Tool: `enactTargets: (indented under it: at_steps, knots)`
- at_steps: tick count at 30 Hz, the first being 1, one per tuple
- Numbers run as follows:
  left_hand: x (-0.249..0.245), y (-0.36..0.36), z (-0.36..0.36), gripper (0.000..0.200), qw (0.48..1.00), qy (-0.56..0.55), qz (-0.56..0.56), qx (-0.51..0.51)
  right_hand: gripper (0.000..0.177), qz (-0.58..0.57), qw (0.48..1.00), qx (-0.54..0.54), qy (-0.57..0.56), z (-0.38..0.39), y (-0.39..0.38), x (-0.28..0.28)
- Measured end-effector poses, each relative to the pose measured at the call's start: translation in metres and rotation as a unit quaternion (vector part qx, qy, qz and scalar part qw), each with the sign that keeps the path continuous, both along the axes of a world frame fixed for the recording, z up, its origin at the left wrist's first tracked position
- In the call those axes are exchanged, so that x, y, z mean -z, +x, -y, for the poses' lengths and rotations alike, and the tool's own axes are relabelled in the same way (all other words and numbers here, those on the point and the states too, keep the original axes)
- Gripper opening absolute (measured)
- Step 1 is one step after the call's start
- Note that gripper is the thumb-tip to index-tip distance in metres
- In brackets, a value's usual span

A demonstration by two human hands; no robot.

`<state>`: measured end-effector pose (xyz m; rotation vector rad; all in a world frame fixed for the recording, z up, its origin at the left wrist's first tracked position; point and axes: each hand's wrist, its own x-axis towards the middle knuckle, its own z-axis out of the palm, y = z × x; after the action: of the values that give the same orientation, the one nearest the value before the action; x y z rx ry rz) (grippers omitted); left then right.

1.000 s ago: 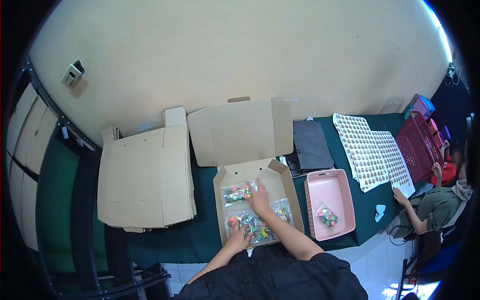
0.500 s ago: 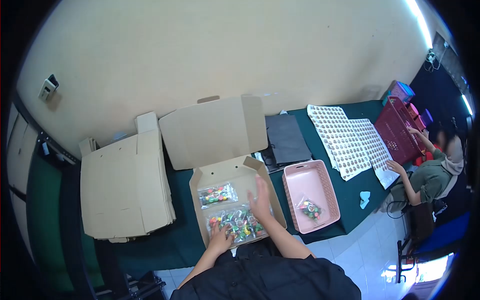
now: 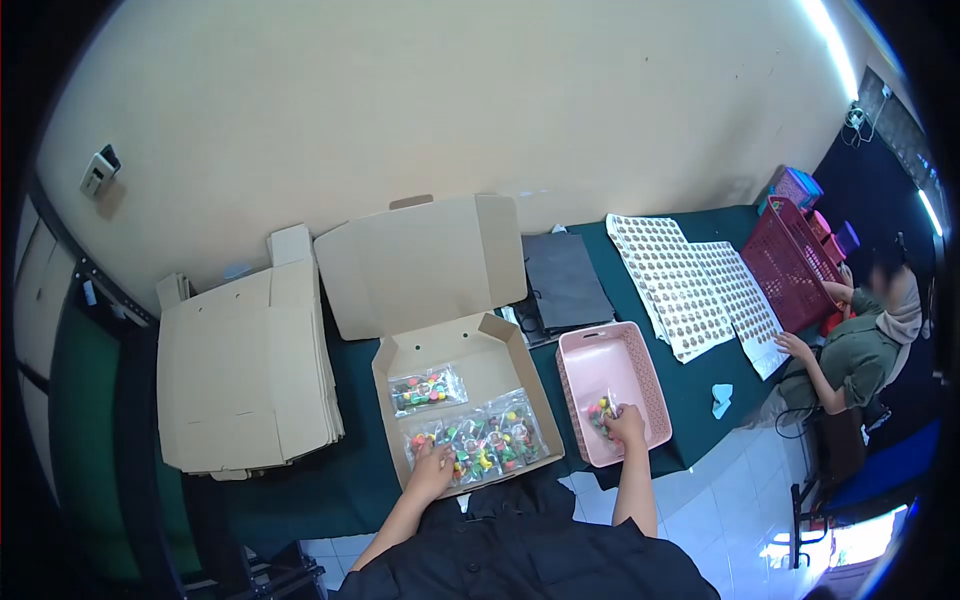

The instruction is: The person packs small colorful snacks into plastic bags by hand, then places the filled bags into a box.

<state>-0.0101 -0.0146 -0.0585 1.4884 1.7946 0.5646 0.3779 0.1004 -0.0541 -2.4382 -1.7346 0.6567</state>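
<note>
An open cardboard box [image 3: 405,350] stands before me with its lid raised against the wall. Clear plastic packets of small colourful pieces [image 3: 488,440] fill its near side. Another such packet [image 3: 426,388] lies farther back on the left in the box. My left hand [image 3: 432,470] rests on the front packets at the left, fingers spread. To the right, my right hand [image 3: 627,426] reaches into a pink plastic basket [image 3: 655,385] and has its fingers closed on a clear packet of colourful pieces [image 3: 600,412]. That hand partly covers the packet.
Flattened cardboard boxes [image 3: 240,370] are stacked at left. Black bags [image 3: 568,280] lie behind the basket. Printed sticker sheets [image 3: 670,285], a light-blue piece [image 3: 722,400] and a maroon crate [image 3: 785,265] are farther right, near a seated person [image 3: 865,345]. All stand on a dark green cloth [image 3: 280,505].
My right hand has moved right, from above the cardboard box into the pink basket, and taken hold of the packet there. My left hand stays on the packets in the box.
</note>
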Motion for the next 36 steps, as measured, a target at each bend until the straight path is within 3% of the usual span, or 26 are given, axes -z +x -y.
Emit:
enactTargets:
  at_steps: [3, 5, 7, 9, 11, 13, 14, 16, 19, 21, 23, 26, 28, 32, 36]
  knots:
    - [-0.014, -0.002, -0.004, 0.032, 0.997, 0.066, 0.025, -0.012, 0.035, -0.017, 0.994, 0.038, 0.103, -0.016, -0.032, -0.023]
    - [-0.025, -0.005, -0.007, 0.03, 0.995, 0.089, 0.036, -0.018, 0.025, -0.069, 0.912, 0.065, 0.399, -0.023, -0.059, -0.046]
    - [-0.033, -0.01, -0.012, 0.027, 0.985, 0.105, 0.136, -0.029, 0.022, -0.09, 0.884, 0.03, 0.457, -0.025, -0.094, -0.076]
    - [-0.043, -0.012, -0.019, 0.027, 0.98, 0.096, 0.168, -0.037, 0.02, -0.238, 0.884, -0.026, 0.402, -0.022, -0.128, -0.09]
    - [-0.056, -0.009, -0.023, 0.027, 0.974, 0.086, 0.204, -0.047, 0.017, -0.482, 0.838, -0.04, 0.252, -0.008, -0.168, -0.096]
    - [-0.07, -0.003, -0.025, 0.029, 0.936, 0.065, 0.337, -0.077, 0.016, -0.58, 0.798, -0.052, 0.155, 0.006, -0.202, -0.082]
    - [-0.069, 0.001, -0.027, 0.029, 0.935, 0.067, 0.338, -0.08, 0.017, -0.58, 0.802, -0.076, 0.126, 0.012, -0.215, -0.064]
    - [-0.068, 0.009, -0.031, 0.034, 0.862, 0.149, 0.473, -0.103, 0.019, -0.577, 0.805, -0.102, 0.095, 0.022, -0.236, -0.053]
    - [-0.083, 0.009, -0.027, 0.032, 0.867, 0.081, 0.46, -0.172, 0.025, -0.643, 0.756, -0.116, 0.031, 0.036, -0.253, -0.054]
    - [-0.079, 0.008, -0.027, 0.031, 0.866, 0.109, 0.453, -0.183, 0.032, -0.531, 0.807, -0.206, 0.153, 0.039, -0.258, -0.054]
    - [-0.073, 0.004, -0.03, 0.031, 0.864, 0.136, 0.447, -0.19, 0.036, -0.545, 0.806, -0.202, 0.112, 0.04, -0.26, -0.055]
    - [-0.069, 0.002, -0.029, 0.035, 0.875, 0.165, 0.427, -0.161, 0.041, -0.451, 0.839, -0.225, 0.207, 0.044, -0.263, -0.045]
    - [-0.081, 0.003, -0.027, 0.035, 0.871, 0.142, 0.438, -0.17, 0.05, -0.654, 0.743, -0.139, -0.029, 0.046, -0.263, -0.075]
    - [-0.09, 0.005, -0.026, 0.034, 0.875, 0.108, 0.435, -0.18, 0.05, -0.66, 0.739, -0.129, 0.044, 0.046, -0.266, -0.079]
    - [-0.088, 0.005, -0.024, 0.032, 0.872, 0.146, 0.437, -0.166, 0.036, -0.672, 0.726, -0.138, -0.043, 0.044, -0.259, -0.077]
